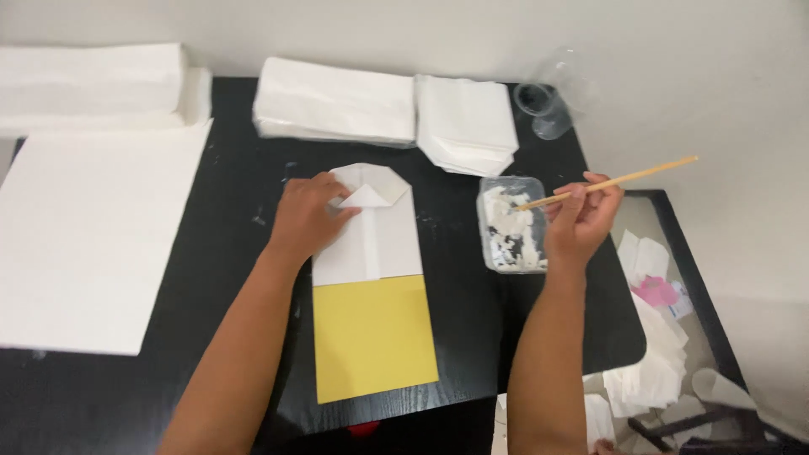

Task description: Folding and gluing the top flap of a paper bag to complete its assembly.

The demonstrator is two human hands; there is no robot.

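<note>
Two forearms rise from the bottom edge, cut off at the elbows. Between them a yellow card (375, 337) lies on the black table (244, 160), touching the folded white paper (375, 232) above it. The left hand (305, 217) presses flat on that paper's upper left corner, fingers spread, gripping nothing. The right hand (581, 221) pinches a thin wooden stick (615, 181), its tip dipped into a clear plastic tub (511, 224) of white paste (smeared and patchy). Clear cups (548, 105) stand further back, contents hard to make out. White paper stacks (337, 101) line the far edge.
</note>
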